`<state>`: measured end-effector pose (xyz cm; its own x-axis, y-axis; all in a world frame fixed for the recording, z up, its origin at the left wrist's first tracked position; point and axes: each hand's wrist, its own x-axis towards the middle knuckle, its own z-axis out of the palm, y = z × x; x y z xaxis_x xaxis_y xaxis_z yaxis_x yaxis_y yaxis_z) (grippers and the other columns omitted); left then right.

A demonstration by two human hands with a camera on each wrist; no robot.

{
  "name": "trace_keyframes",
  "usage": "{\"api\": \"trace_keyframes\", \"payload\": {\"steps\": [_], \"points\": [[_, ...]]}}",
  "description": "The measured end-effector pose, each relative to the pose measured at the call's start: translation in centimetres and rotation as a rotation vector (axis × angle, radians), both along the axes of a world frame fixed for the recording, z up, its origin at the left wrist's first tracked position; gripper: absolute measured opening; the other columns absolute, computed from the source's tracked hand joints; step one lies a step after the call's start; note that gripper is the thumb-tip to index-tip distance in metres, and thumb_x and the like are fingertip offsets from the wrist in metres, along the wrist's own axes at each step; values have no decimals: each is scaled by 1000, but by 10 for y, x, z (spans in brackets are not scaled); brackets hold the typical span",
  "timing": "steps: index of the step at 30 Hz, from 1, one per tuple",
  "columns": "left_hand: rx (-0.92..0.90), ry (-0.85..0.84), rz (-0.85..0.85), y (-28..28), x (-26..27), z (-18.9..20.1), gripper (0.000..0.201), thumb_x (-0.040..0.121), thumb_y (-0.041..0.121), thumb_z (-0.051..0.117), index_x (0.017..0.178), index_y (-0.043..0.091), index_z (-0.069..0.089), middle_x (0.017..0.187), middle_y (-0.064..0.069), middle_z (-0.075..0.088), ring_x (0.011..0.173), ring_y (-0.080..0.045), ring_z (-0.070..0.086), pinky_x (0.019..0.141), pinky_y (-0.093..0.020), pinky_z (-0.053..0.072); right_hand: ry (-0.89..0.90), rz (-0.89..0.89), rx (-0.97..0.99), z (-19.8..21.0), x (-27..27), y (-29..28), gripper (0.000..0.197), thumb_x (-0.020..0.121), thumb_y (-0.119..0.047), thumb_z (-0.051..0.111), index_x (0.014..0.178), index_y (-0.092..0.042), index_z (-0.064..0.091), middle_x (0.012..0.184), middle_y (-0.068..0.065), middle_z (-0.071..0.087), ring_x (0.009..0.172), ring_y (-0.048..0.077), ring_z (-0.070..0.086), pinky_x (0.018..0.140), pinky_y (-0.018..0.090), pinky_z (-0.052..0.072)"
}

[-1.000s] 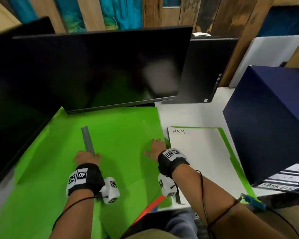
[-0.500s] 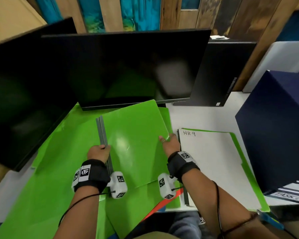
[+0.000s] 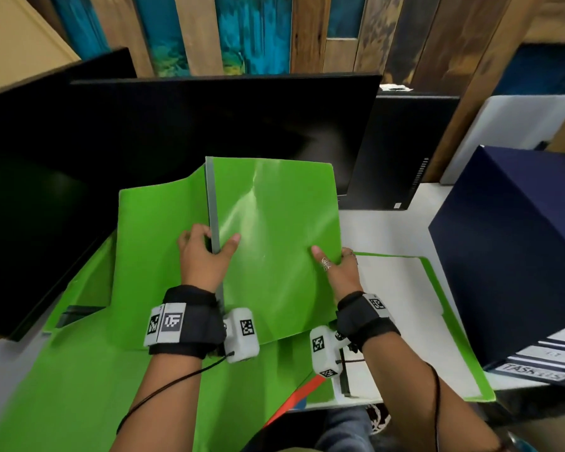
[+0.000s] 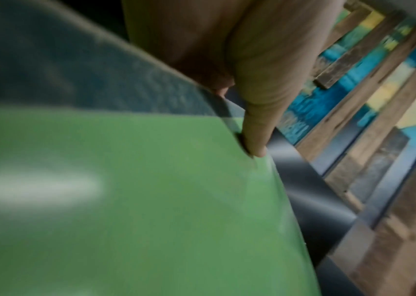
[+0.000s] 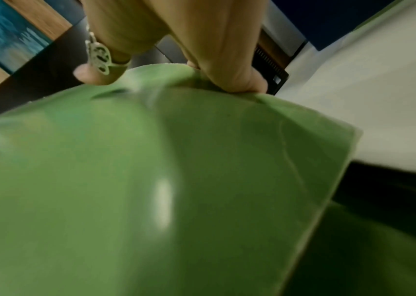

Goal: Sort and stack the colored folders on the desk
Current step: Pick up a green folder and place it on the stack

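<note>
A green folder (image 3: 274,243) with a grey spine strip (image 3: 213,207) is raised off the desk, tilted toward me. My left hand (image 3: 206,252) grips it at the spine, thumb on the front cover, fingers behind. My right hand (image 3: 335,267) pinches its right edge, ringed thumb on top. In the left wrist view a finger (image 4: 257,124) presses the green folder (image 4: 126,200) edge. In the right wrist view the thumb and fingers (image 5: 229,66) clamp the green folder (image 5: 164,180). More green folders (image 3: 79,370) lie flat beneath. An open green folder (image 3: 450,327) with white paper marked HR lies at right.
Two dark monitors (image 3: 209,125) stand close behind the raised folder. A black computer case (image 3: 402,151) is at back right. A navy box (image 3: 509,249) stands on the right over labelled dark folders (image 3: 535,370). A red-orange folder edge (image 3: 300,396) shows near the white desk's (image 3: 385,230) front.
The green folder has been lifted from flat on the desk and tipped upright toward the monitors. Both hands rose with it, the left closing on the spine, the right on the edge.
</note>
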<state>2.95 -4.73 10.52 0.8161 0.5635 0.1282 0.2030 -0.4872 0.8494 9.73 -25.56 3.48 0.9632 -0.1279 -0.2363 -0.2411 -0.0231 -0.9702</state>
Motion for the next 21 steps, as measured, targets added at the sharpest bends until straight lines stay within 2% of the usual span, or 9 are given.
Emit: {"api": "trace_keyframes", "payload": {"steps": [2,4,5,7,9,12,14,17,21], "points": [[-58,-38,-41,-11,-1,12,49,78,30,72,100,12,33,96,-5,40,91,-20,41,73,-25,34,-41,-16,50,4,3,-6,52,74,-21,77,113,-13,43,112,6,59,111,22,57,93,26,42],[-157,-96,-87,-24,-4,24,59,77,24,74,109,13,25,88,2,37,91,-18,40,70,-18,37,-68,-10,78,5,6,-10,56,71,-19,79,111,-16,41,113,9,60,109,25,59,98,35,46],[-208,-129,-120,-31,-6,31,66,77,19,74,118,13,22,100,4,40,102,-17,42,81,-11,37,-75,4,81,5,6,-10,59,70,-18,80,113,-17,39,114,8,60,110,25,58,101,38,46],[-281,-154,-224,-45,-12,42,90,78,10,72,140,17,8,132,6,29,127,-10,30,101,-13,23,-90,39,99,6,4,-10,62,72,-12,78,116,-17,35,115,7,57,109,23,57,102,39,45],[-239,-161,-351,-58,-18,49,101,81,1,67,148,21,-6,131,16,19,120,7,19,96,-4,15,-110,80,108,8,2,-7,62,74,-6,75,117,-16,33,116,8,56,107,22,56,103,39,43],[-140,-206,-508,-61,-19,55,87,82,-3,63,148,23,11,138,21,28,123,15,21,96,6,16,-154,122,154,12,2,-6,70,74,-5,74,128,-12,31,127,12,53,108,20,55,105,40,42],[-133,-192,-575,-59,-19,60,73,82,1,66,140,24,29,125,26,40,118,13,34,88,12,23,-190,129,241,17,3,-14,89,61,-26,84,131,-15,31,130,7,53,107,15,56,100,35,45],[-175,-165,-580,-58,-20,65,65,81,7,68,137,18,36,120,20,45,114,8,39,82,14,26,-229,136,263,29,7,-31,105,34,-60,87,121,-22,42,115,-10,59,101,4,60,94,28,50],[-292,-225,-438,-68,-10,51,63,82,7,68,137,10,36,123,11,48,117,0,44,105,-13,33,-200,6,50,46,11,-57,60,66,-25,81,118,-11,54,113,4,65,96,14,63,100,36,48]]}}
